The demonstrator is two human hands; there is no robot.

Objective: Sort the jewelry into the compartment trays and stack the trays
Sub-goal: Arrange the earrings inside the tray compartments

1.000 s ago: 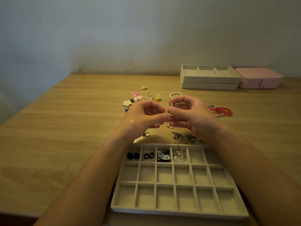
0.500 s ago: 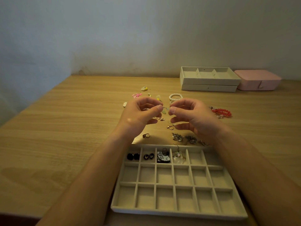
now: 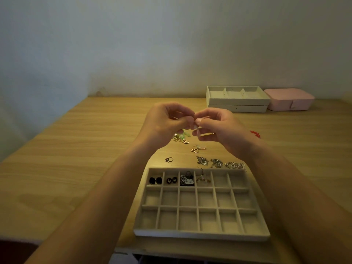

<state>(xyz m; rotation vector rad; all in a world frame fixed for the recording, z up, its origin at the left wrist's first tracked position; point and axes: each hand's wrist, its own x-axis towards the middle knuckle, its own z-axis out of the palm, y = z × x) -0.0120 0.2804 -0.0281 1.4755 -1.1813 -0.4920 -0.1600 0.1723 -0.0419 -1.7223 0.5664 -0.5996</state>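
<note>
Pinching jewelry [image 3: 196, 127] (blurred) between left hand [image 3: 165, 122], right hand [image 3: 222, 129].

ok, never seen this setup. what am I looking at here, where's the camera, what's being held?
No machine here: a person works with bare hands, and one wide-angle camera on their head looks forward and down, so you see both forearms. The left hand and right hand meet above the wooden table, together pinching a small piece of jewelry, too small to identify. Nearest the person lies a compartment tray; four cells of its far row are filled, the rest look empty. Loose pieces lie beyond it: a ring, silver earrings, gold bits, red beads. At the back, two stacked trays and a pink box.
</note>
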